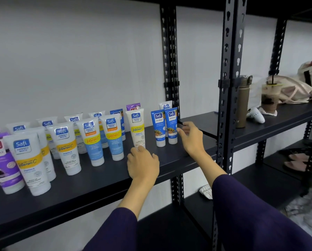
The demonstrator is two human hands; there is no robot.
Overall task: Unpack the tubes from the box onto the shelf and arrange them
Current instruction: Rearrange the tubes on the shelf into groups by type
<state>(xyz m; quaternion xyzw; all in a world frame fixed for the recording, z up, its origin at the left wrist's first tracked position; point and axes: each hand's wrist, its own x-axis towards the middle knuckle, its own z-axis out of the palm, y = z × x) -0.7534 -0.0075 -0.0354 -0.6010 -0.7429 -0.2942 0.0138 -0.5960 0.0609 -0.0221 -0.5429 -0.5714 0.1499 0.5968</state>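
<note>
Near right edge of black metal shelf: cream-white plastic tube upright, cap down; left hand fingers curled at cap, hold unclear; right hand relaxed, touching blue tube.

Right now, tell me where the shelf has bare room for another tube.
Bare patches: the shelf front strip before the tubes, and right of the blue tubes behind the right hand. Crowded: the left half. A narrow gap separates the cream tube, at the left hand, from them.

Upright tubes on black shelf, left hand at cream tube
</note>
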